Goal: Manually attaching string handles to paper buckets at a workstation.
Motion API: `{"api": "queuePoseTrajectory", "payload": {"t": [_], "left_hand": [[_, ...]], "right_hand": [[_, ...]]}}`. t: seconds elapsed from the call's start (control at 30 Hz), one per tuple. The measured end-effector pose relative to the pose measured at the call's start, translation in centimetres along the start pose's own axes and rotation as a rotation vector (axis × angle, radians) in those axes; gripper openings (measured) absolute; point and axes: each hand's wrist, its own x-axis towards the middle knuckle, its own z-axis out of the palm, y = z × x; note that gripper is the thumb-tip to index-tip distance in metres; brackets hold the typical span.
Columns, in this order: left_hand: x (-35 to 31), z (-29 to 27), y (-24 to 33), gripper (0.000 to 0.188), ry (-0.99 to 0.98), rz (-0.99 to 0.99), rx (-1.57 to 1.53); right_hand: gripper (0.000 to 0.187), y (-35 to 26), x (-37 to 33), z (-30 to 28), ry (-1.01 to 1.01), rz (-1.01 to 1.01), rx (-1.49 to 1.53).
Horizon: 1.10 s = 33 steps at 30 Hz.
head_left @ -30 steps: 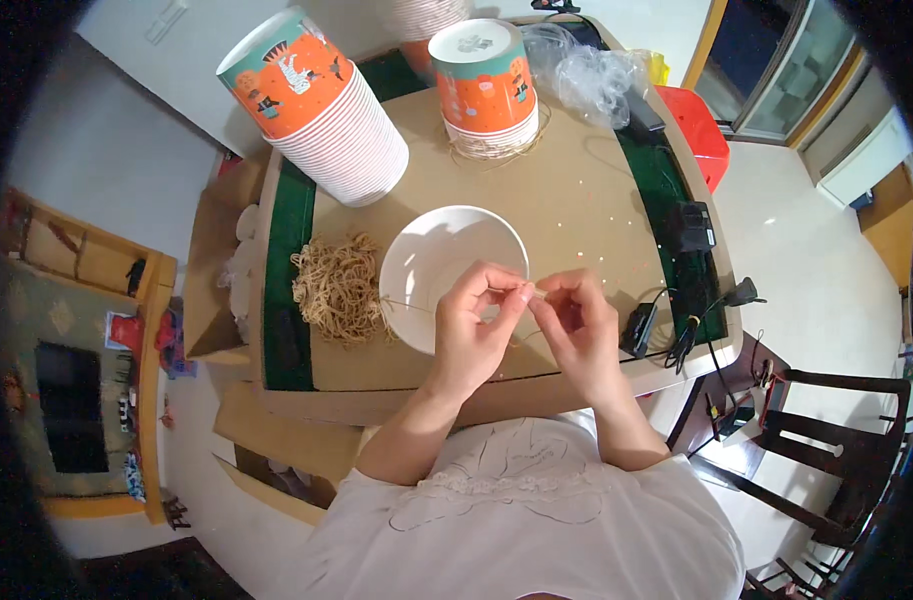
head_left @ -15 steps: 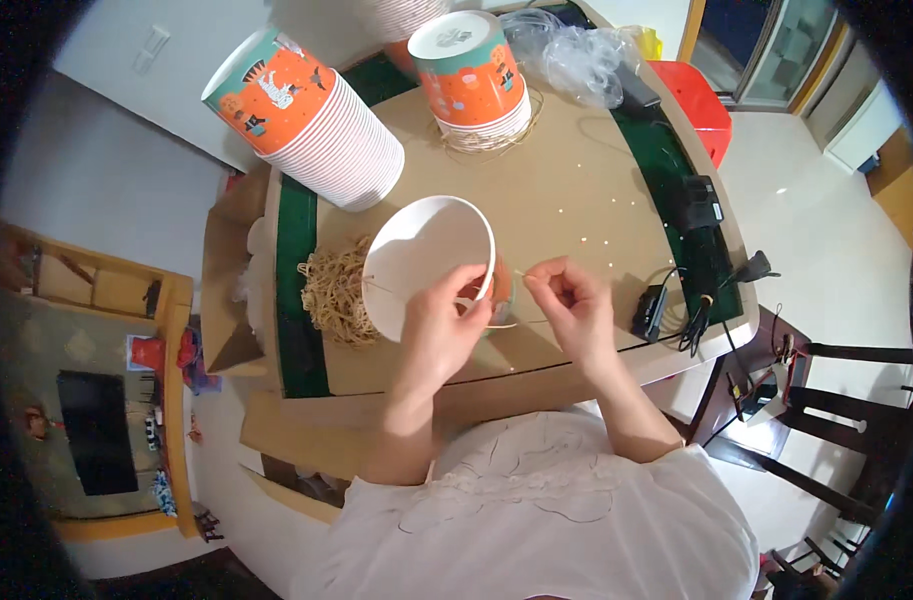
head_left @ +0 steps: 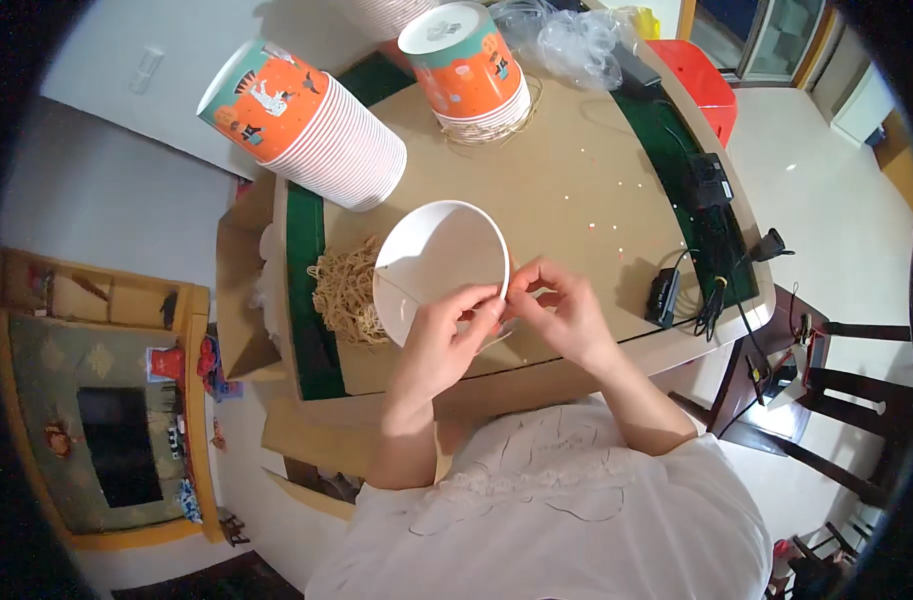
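A white-lined paper bucket point(head_left: 441, 240) lies tilted near the front edge of the table, its mouth turned toward me. My left hand point(head_left: 438, 345) is closed on the near right side of its rim, thumb and fingers pinching the wall. Just outside the rim, my right hand point(head_left: 568, 312) pinches a thin tan string, fingertips almost touching those of the left. A length of string point(head_left: 400, 284) runs across the bucket's inside, and another piece hangs beneath the hands. Left of the bucket lies a tangled heap of tan strings point(head_left: 344, 298). My fingers hide the exact pinch point.
A tall stack of orange-and-green paper buckets point(head_left: 321, 130) leans at the back left. Another upside-down stack point(head_left: 466, 75) stands behind, string around its base. Clear plastic bags point(head_left: 571, 45), black adapters point(head_left: 662, 297) and cables line the right edge. Small white specks dot the brown tabletop point(head_left: 566, 150).
My right hand has moved left to the bucket's rim, meeting my left hand. The view has shifted slightly, and the bucket stays in my left hand.
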Motion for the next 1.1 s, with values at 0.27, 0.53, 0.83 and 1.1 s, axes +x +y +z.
{"api": "queuePoseTrajectory", "payload": {"t": [0.27, 0.53, 0.83, 1.1], "left_hand": [[1.2, 0.4, -2.1, 0.019, 0.104, 0.125, 0.121], [1.5, 1.2, -2.8, 0.017, 0.181, 0.145, 0.204], [1.8, 1.7, -1.5, 0.004, 0.225, 0.183, 0.336], [1.9, 1.6, -2.2, 0.005, 0.263, 0.231, 0.185]], "right_hand": [[0.004, -0.3, 0.0, -0.8, -0.047, 0.083, -0.063], [0.005, 0.2, -0.1, -0.7, -0.026, 0.134, 0.007], [0.01, -0.2, 0.0, -0.7, -0.023, 0.111, -0.145], [0.016, -2.8, -1.4, -0.6, -0.036, 0.106, 0.018]]}}
